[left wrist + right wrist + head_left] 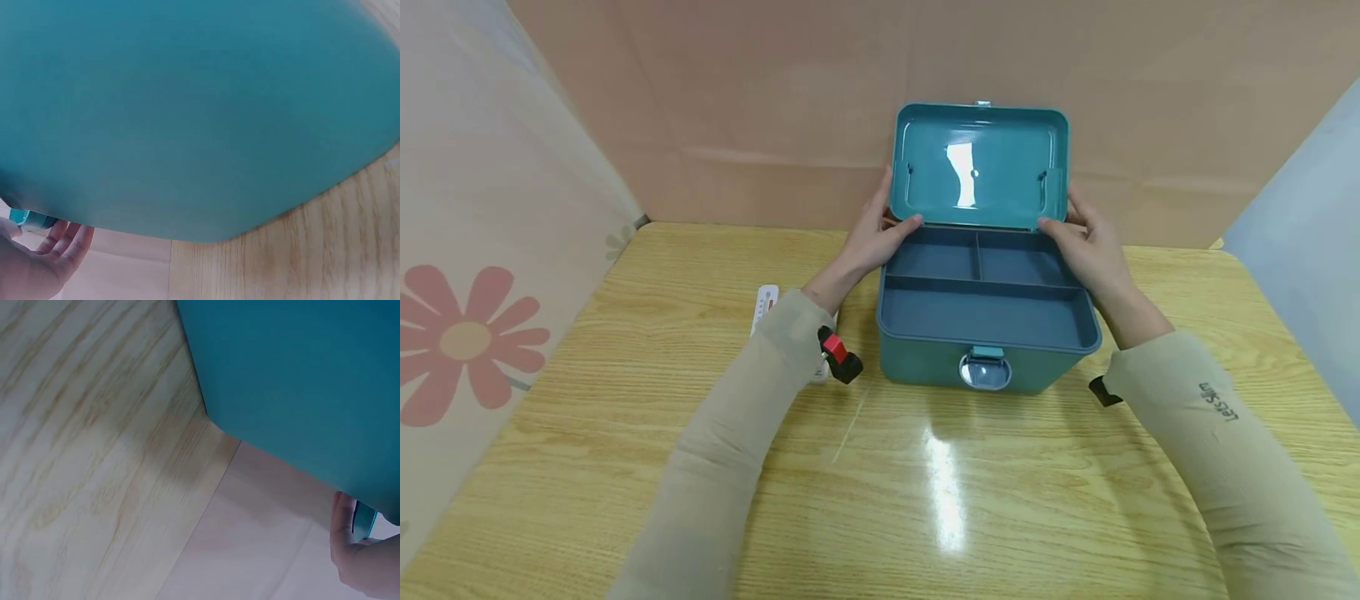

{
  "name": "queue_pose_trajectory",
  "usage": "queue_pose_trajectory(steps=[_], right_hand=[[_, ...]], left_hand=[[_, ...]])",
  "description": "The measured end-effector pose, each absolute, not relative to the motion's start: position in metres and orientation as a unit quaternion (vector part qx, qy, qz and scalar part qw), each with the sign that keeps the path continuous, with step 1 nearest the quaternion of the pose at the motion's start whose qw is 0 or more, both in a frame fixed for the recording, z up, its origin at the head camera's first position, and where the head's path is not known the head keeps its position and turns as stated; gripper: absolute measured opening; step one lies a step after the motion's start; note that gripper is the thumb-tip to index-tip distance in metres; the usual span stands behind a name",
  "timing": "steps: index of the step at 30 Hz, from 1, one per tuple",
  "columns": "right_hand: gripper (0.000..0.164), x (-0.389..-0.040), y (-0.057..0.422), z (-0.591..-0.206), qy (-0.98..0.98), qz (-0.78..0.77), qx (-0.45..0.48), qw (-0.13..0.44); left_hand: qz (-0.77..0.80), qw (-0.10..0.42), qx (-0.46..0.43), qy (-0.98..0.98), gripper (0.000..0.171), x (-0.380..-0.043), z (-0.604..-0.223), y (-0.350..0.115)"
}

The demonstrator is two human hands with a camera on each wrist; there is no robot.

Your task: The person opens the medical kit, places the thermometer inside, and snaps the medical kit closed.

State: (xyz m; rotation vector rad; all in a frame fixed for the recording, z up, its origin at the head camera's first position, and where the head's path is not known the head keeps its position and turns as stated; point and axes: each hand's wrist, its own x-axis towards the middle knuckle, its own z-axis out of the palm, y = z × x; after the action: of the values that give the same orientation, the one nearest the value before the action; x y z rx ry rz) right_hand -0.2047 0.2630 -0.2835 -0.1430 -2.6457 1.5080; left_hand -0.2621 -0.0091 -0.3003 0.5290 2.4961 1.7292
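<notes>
A teal storage box (943, 361) stands on the table with its lid (1007, 179) raised upright at the back. Inside its top lies a dark grey tray (992, 315) with three bare compartments, and a clear latch (986, 372) hangs at the front. My left hand (872, 237) grips the lid's lower left corner, thumb in front and fingers behind. At the lower right corner my right hand (1093, 250) holds the lid in the same way. The box's side (206, 125) fills most of the left wrist view; another side (300, 381) shows in the right wrist view.
A white thermometer-like strip (765, 302) lies left of the box, partly covered by my left sleeve (745, 400). The wooden table (880, 500) meets a tan backdrop (760, 108) close behind the lid. A flower-patterned panel (467, 208) borders the left side.
</notes>
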Motion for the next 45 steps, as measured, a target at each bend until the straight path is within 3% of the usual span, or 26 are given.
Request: queue_pose_trajectory(steps=[23,45], right_hand=[[0.068,-0.204,0.258,-0.285,-0.873,0.482,-0.063,0.034],[0.071,-0.194,0.267,-0.286,-0.871,0.483,-0.091,0.024]], left_hand=[[0.548,0.037,0.172,0.818,0.082,-0.259,-0.303,-0.018],[0.555,0.048,0.135,0.820,0.065,-0.252,-0.310,-0.023]])
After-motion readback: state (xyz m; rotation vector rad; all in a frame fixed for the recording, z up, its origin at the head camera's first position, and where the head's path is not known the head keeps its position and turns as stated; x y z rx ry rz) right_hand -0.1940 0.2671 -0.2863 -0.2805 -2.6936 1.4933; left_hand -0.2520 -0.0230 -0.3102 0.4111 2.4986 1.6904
